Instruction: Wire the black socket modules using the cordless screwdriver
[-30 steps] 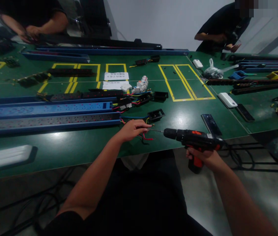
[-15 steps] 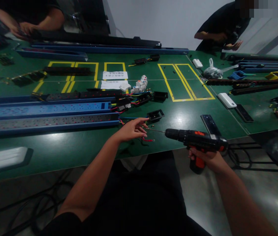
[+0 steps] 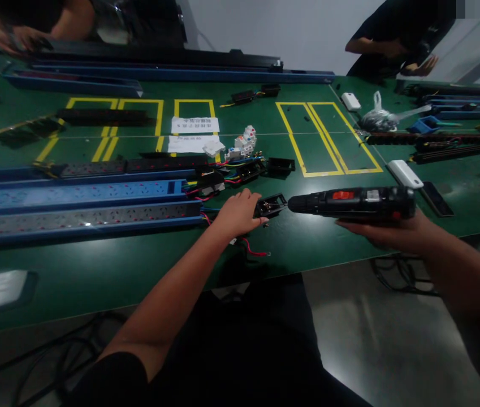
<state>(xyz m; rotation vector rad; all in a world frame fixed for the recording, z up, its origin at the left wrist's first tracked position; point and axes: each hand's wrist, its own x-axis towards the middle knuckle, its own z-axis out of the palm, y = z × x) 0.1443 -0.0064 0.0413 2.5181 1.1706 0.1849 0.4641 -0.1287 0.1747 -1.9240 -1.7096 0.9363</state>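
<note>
My right hand is wrapped around a black and orange cordless drill, held level with its chuck toward the left. The bit reaches into a small open black plastic housing; whether it sits on a screw is too small to tell. Fingers of my left hand close over the left end of that housing. Small brass-coloured screws lie just in front of it. A red wire with a metal end terminal curls on the table nearer to me. Blue and pink wires lead left from under my hand to a grey socket strip.
A blue socket strip lies behind the grey one. White connector parts, another black housing and paper labels are beyond. White box-shaped item and phone lie right. Co-workers stand across the table.
The drill has swung up and its bit has moved from my left fingertips to the black housing. My left hand has shifted right and closed on the housing.
</note>
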